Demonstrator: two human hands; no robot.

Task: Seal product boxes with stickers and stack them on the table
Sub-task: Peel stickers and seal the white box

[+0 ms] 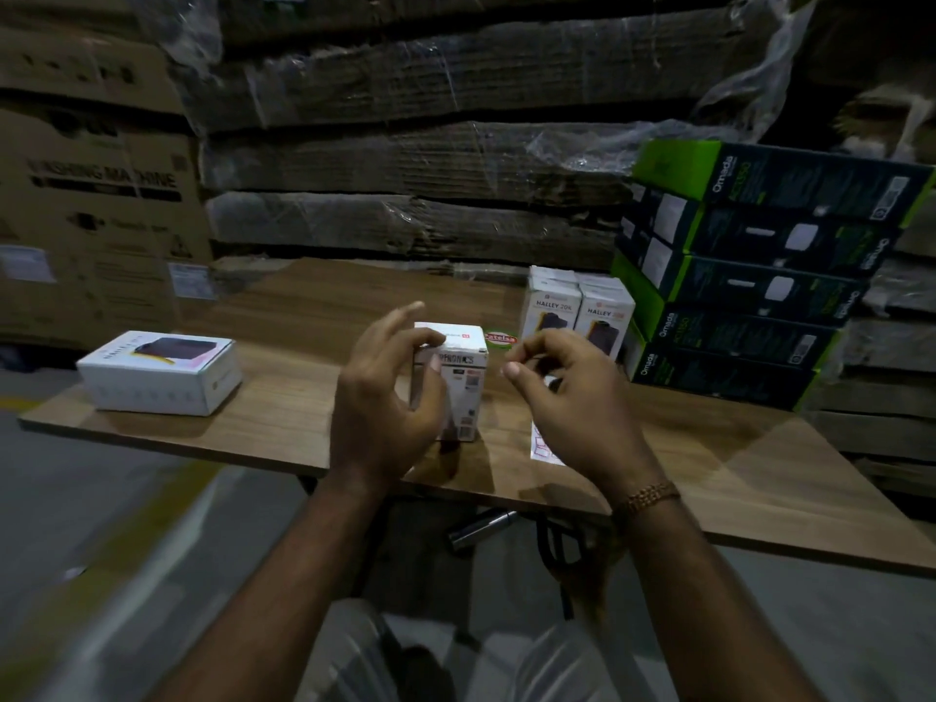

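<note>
Hands hover over a small white box [451,382] standing upright near the front edge of the wooden table [283,316]. From the head camera, the left hand [385,397] curls loosely around the box's left side, thumb on its top edge, steadying rather than clamping it. The right hand [562,392] sits just beside the box with fingertips pinched close together; whether a sticker is between them I cannot tell. A red-and-green sticker [500,338] shows just behind the box, and a sticker sheet [544,443] lies partly under the right wrist.

This looks like the sealing step: the box is held ready and the flap awaits its sticker. The next move would call for pressing a sticker squarely across the top flap's seam, then carrying the box to a stack.

Two white boxes [577,311] stand together to the right, a flat white box [162,372] lies well apart on the left, and dark green-edged cartons [749,276] are piled at the far right. Behind, wrapped flattened cardboard [430,144] fills the dim room.
</note>
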